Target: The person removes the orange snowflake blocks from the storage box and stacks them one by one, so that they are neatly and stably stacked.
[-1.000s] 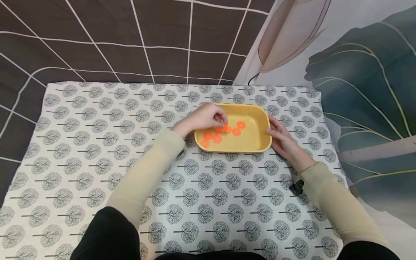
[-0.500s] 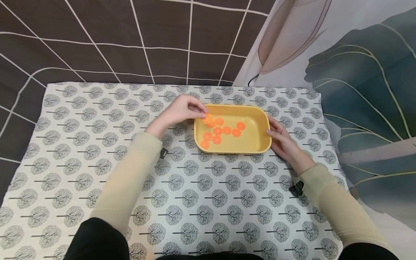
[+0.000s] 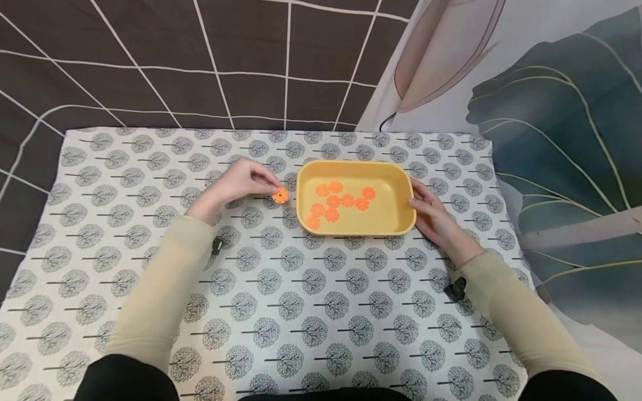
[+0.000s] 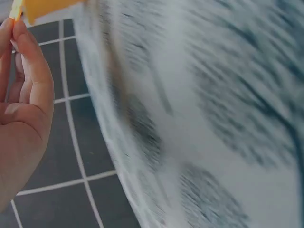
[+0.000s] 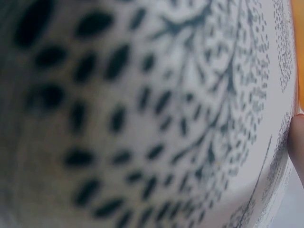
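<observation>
In the head view my left hand [image 3: 239, 181] is left of a yellow rectangular tub [image 3: 356, 227], pinching an orange flower-shaped slice [image 3: 280, 195] over the cloth. The slice has a scalloped edge and small dark marks. The left wrist view shows the fingertips and thumb meeting on the slice [image 4: 16, 9], only partly in frame. Several similar orange slices lie flat on the tub's floor, mostly in its left half and middle. At the tub's right end my right hand [image 3: 437, 220] grips the wall, thumb at the rim and fingers outside. The right wrist view catches only a bit of that hand [image 5: 297, 142].
A white cloth [image 3: 316, 306] printed with grey trees covers the table. Behind its far edge hangs a dark curtain [image 3: 256, 50] with white grid lines. A leaf-patterned curtain [image 3: 557, 139] hangs to the right. Small black devices sit at both wrists.
My left hand has lifted an orange slice out of the tub and carried it left past the rim. The right hand keeps its hold on the tub's right end.
</observation>
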`<move>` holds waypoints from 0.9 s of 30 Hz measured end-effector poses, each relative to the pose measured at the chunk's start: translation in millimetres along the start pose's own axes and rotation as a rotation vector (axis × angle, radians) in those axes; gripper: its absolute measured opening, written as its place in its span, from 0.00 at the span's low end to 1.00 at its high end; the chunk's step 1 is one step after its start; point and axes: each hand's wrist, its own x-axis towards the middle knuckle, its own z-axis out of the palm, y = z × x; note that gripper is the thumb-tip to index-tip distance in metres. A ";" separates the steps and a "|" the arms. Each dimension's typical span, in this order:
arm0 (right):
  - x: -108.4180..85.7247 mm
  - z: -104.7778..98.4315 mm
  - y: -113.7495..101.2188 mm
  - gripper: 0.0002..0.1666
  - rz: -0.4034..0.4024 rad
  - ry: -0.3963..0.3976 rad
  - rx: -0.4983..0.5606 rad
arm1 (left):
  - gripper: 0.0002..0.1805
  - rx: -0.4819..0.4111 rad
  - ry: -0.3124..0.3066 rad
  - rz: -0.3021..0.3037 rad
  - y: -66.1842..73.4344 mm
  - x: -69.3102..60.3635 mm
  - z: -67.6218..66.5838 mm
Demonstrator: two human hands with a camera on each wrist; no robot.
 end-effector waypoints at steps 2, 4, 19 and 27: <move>-0.1 -0.1 0.0 0.38 0.001 0.001 0.002 | 0.09 0.016 -0.005 -0.014 -6.6 -1.9 -1.1; -0.2 -0.1 -0.2 0.38 0.001 0.003 0.004 | 0.09 0.033 -0.007 -0.021 -12.2 -3.0 -1.0; -0.1 -0.4 0.4 0.37 0.005 0.016 0.018 | 0.08 0.200 -0.055 -0.023 -26.5 -2.7 -0.7; 0.6 0.1 1.2 0.37 0.008 0.014 0.014 | 0.08 0.228 -0.073 -0.008 -26.3 -2.7 -2.0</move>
